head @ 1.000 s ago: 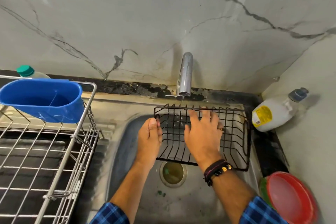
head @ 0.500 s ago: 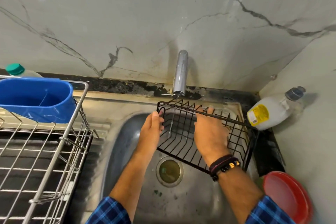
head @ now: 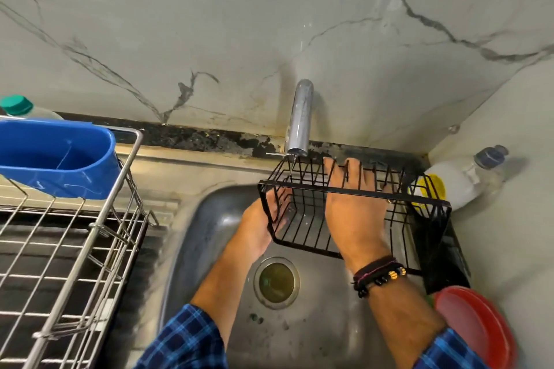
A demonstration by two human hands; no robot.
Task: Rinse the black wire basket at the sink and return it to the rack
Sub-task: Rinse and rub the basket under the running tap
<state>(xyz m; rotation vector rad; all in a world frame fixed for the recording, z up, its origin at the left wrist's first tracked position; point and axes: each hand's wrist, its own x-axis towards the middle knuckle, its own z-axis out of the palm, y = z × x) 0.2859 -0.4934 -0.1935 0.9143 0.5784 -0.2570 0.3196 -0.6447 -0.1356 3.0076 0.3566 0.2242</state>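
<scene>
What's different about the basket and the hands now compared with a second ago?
The black wire basket has been lifted and tilted, its far rim now up by the steel tap. The left hand shifted from the rim to gripping its left end; the right hand reaches further inside. The steel sink, blue plastic tub and white bottle stayed put.

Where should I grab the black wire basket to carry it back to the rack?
Grip the black wire basket by its thick top rim at the two short ends, coming from outside. It is tilted over the sink, and the thin wires give poorer purchase.
</scene>
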